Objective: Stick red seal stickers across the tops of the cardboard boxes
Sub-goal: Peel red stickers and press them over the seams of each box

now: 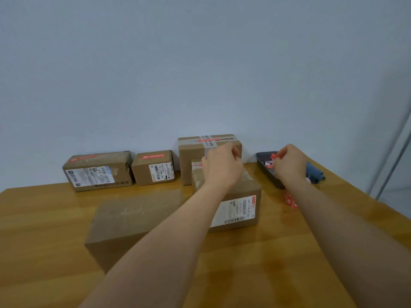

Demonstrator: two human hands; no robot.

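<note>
Several cardboard boxes stand on the wooden table (255,258). My left hand (221,166) lies with curled fingers on top of the middle box (235,207), whose top it mostly hides; a red strip shows at that box's far left edge. My right hand (290,163) pinches a red seal sticker (275,156) over the black tray (265,168). Red stickers run across the tops of the far-left box (97,172), the small box (153,167) and the tall box (208,147) by the wall. The large plain box (131,221) at the front has a bare top.
A strip of red stickers (290,200) lies on the table right of the middle box. A blue cloth (314,173) sits behind the tray near the table's right edge. The wall runs just behind the back row of boxes.
</note>
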